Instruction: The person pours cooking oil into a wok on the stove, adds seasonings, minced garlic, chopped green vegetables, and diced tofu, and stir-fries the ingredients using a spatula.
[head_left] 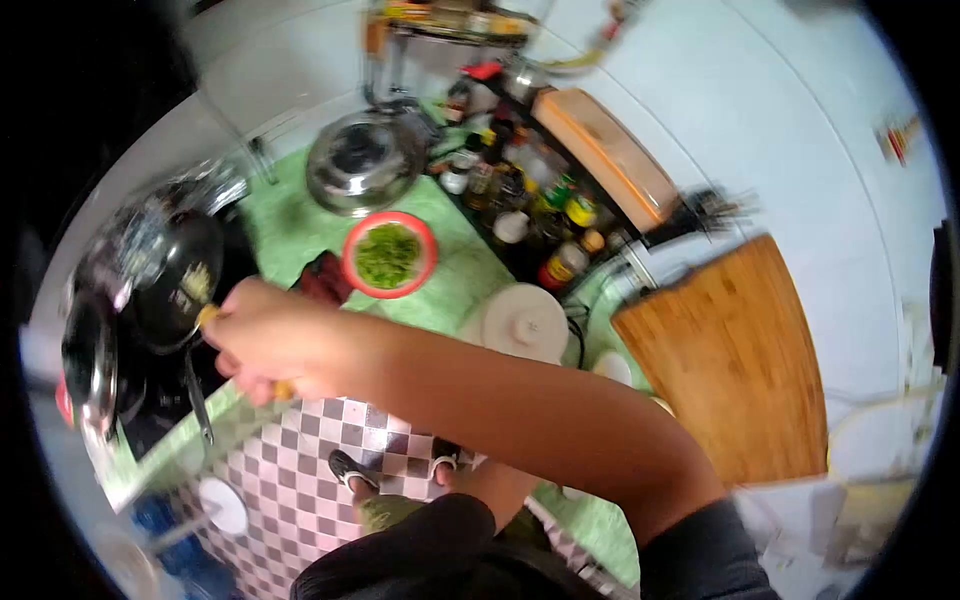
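My right hand (265,340) reaches across to the left, beside the stove, with its fingers wrapped round a yellowish handle (208,315) that shows at both sides of the fist. Just beyond it lies a dark frying pan (165,305) with a small heap of pale chopped food (197,281) in it. The pan's black handle (197,395) points toward the counter's front edge. Part of my other arm shows below my right forearm, but my left hand is out of sight.
A red-rimmed plate (431,255) of chopped greens (387,256), a steel lid (362,160) and a white lidded pot (525,322) stand on the green counter (285,215). Sauce bottles (563,266) crowd the back. A wooden board (735,365) leans at the right.
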